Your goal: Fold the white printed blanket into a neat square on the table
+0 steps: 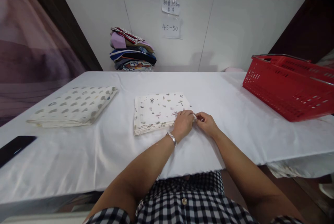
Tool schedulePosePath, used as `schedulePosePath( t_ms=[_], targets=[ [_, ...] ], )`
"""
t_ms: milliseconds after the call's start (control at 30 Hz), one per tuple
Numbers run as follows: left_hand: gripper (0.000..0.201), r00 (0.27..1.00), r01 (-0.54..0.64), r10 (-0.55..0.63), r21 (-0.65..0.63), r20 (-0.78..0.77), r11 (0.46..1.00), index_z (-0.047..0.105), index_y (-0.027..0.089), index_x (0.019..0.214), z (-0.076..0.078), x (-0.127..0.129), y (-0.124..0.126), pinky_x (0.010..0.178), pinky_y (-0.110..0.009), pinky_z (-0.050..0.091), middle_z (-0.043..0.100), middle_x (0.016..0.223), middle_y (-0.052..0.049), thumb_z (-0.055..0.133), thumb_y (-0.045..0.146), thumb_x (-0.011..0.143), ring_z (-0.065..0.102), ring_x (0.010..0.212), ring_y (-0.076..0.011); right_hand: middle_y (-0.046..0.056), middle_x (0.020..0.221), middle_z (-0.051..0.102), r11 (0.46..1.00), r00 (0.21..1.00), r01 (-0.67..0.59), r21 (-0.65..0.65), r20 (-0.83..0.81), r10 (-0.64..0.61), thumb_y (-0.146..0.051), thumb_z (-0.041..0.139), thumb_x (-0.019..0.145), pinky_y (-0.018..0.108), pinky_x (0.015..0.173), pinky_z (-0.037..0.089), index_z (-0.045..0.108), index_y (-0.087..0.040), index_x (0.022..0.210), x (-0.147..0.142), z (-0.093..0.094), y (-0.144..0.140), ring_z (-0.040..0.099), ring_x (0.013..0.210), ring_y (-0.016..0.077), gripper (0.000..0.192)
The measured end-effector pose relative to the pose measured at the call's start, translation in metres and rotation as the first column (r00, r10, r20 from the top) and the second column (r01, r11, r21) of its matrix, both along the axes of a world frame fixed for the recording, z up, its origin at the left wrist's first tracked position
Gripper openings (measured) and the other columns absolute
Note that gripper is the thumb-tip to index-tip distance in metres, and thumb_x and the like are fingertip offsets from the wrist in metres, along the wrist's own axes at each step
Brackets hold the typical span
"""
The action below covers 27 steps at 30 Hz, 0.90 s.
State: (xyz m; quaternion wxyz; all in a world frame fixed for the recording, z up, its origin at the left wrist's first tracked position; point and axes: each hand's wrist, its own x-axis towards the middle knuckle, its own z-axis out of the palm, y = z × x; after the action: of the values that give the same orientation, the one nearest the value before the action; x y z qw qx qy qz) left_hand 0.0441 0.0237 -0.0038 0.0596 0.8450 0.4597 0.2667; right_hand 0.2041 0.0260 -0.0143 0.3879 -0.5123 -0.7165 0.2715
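In front of me lies a folded white cloth [159, 109] printed with palm trees, flamingos and small leaves. Its layers show along the near edge. My left hand [184, 123], with a silver bracelet at the wrist, rests over the near right corner, fingers curled round the layers. Just beside it, my right hand [207, 123] pinches the edge at that same corner; its fingertips are partly hidden. To the left sits another folded cloth [75, 105], cream with grey-green cloud-like shapes, which neither hand touches.
A white satin cloth covers the table [125, 161]. At the right stands a red plastic basket [289, 84]. A dark phone [17, 147] lies at the left edge. Folded fabrics form a stack [133, 49] at the back, by a wall with paper notes [171, 27].
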Motion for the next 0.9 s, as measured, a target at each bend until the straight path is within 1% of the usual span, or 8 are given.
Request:
schedulePosePath(
  t_ms=[233,367,500,633,767,833,900],
  targets=[
    [0.024,1.0,0.016,-0.016,-0.006,-0.01,1.0,0.062,0.019,0.085,0.0003,-0.0004,0.0003,0.083,-0.032,0.037,0.061,0.101,-0.003,0.04,0.015,0.091,0.052,0.096,-0.0167,-0.001,0.074,0.06,1.0,0.999,0.018,0.012,0.027,-0.019,-0.031,0.056,0.074,0.026,0.061,0.042,0.062,-0.02,0.084,-0.001,-0.0012,0.0009,0.053,0.067,0.014,0.016],
    [0.019,1.0,0.014,-0.014,-0.003,-0.025,1.0,0.061,0.019,0.085,0.0018,-0.0001,0.0005,0.081,-0.032,0.037,0.062,0.098,-0.003,0.043,0.015,0.09,0.053,0.093,-0.0169,-0.001,0.074,0.06,0.998,0.997,0.038,0.051,0.067,-0.041,-0.028,0.055,0.073,0.027,0.063,0.042,0.062,-0.02,0.084,-0.0027,-0.0046,0.0021,0.053,0.068,0.0145,0.015],
    [0.018,0.999,0.008,-0.007,0.006,-0.048,1.0,0.059,0.019,0.085,0.0027,0.0006,0.0005,0.08,-0.032,0.037,0.062,0.096,-0.004,0.043,0.015,0.09,0.053,0.092,-0.0177,-0.001,0.073,0.06,0.995,0.993,0.064,0.074,0.093,-0.071,-0.024,0.052,0.072,0.027,0.064,0.042,0.061,-0.02,0.082,-0.0044,-0.004,0.0017,0.053,0.067,0.0146,0.014],
    [0.013,0.997,-0.034,0.035,0.011,-0.069,0.999,0.057,0.018,0.092,0.0032,-0.0003,-0.0013,0.08,-0.033,0.038,0.062,0.095,-0.004,0.044,0.015,0.089,0.054,0.091,-0.0185,-0.001,0.072,0.061,0.996,0.993,0.071,0.061,0.093,-0.077,-0.023,0.052,0.071,0.027,0.064,0.042,0.062,-0.02,0.08,-0.0048,-0.0016,0.0008,0.053,0.067,0.0146,0.013],
    [0.022,0.994,-0.072,0.076,0.055,-0.077,0.996,0.053,0.02,0.106,0.004,-0.0039,-0.0044,0.081,-0.035,0.037,0.062,0.099,-0.004,0.047,0.014,0.086,0.053,0.095,-0.02,-0.001,0.073,0.062,0.997,0.995,0.064,0.053,0.073,-0.068,-0.023,0.054,0.072,0.027,0.064,0.042,0.063,-0.02,0.082,-0.0042,-0.002,0.0006,0.054,0.067,0.0141,0.014],
    [0.024,0.99,-0.091,0.098,0.071,-0.098,0.993,0.053,0.019,0.108,0.0047,-0.006,-0.0055,0.081,-0.036,0.038,0.062,0.1,-0.005,0.048,0.013,0.085,0.053,0.096,-0.021,-0.002,0.072,0.061,0.996,0.996,0.057,0.061,0.064,-0.061,-0.023,0.053,0.072,0.027,0.064,0.042,0.063,-0.021,0.083,-0.0037,-0.0031,0.0011,0.054,0.066,0.0138,0.014],
    [0.022,0.986,-0.103,0.112,0.078,-0.121,0.992,0.054,0.019,0.105,0.0052,-0.0077,-0.006,0.081,-0.036,0.038,0.062,0.1,-0.005,0.048,0.013,0.085,0.052,0.096,-0.0218,-0.002,0.072,0.06,0.996,0.996,0.052,0.071,0.065,-0.057,-0.022,0.053,0.072,0.027,0.064,0.042,0.062,-0.021,0.083,-0.003,-0.004,0.0017,0.054,0.067,0.0138,0.014]
  ],
)
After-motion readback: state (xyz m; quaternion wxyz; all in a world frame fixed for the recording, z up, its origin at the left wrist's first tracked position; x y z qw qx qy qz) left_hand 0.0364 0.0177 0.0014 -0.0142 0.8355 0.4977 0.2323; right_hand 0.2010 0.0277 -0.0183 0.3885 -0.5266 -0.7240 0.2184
